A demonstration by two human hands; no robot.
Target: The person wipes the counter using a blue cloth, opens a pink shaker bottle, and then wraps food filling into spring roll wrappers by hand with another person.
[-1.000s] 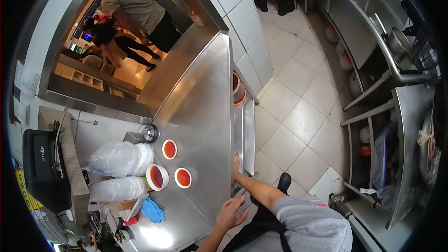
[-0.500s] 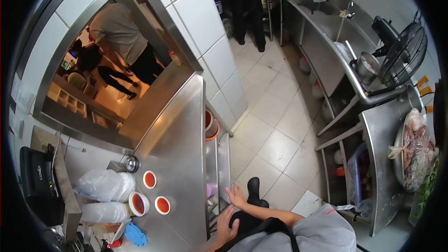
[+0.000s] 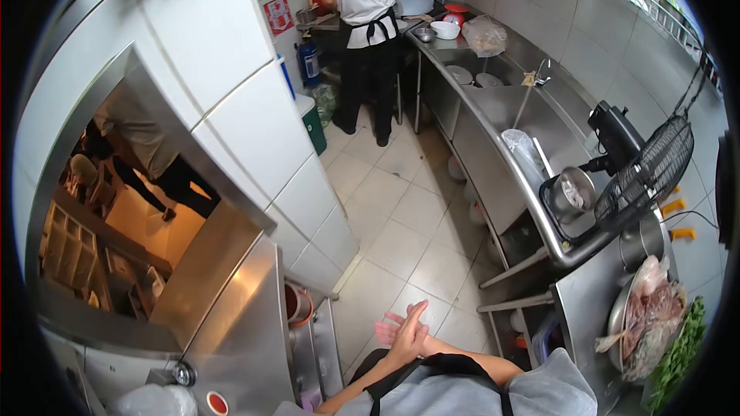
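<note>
My left hand [image 3: 406, 337] and my right hand [image 3: 387, 328] meet in front of my body, palm against palm and crossing. The fingers of both are stretched out, and I see nothing held in either. Part of my right hand is hidden behind the left. Below them are my grey shirt [image 3: 455, 389] and black apron. Nearest on the left is the steel counter [image 3: 239, 316], where a small white cup of red sauce [image 3: 218, 403] stands beside a clear plastic bag [image 3: 154, 400].
A co-worker [image 3: 370, 31] stands at the far end, back turned. Along the right run a steel sink counter [image 3: 501, 139], a pot [image 3: 572, 194] and a black fan [image 3: 647, 173]. Bagged meat [image 3: 651, 316] lies in a tray beside green herbs [image 3: 682, 354]. A tiled floor [image 3: 393, 216] lies between.
My hands, apart before, have come together. The view has swung up and toward the aisle, so most of the sauce cups have left the picture and the co-worker shows more fully.
</note>
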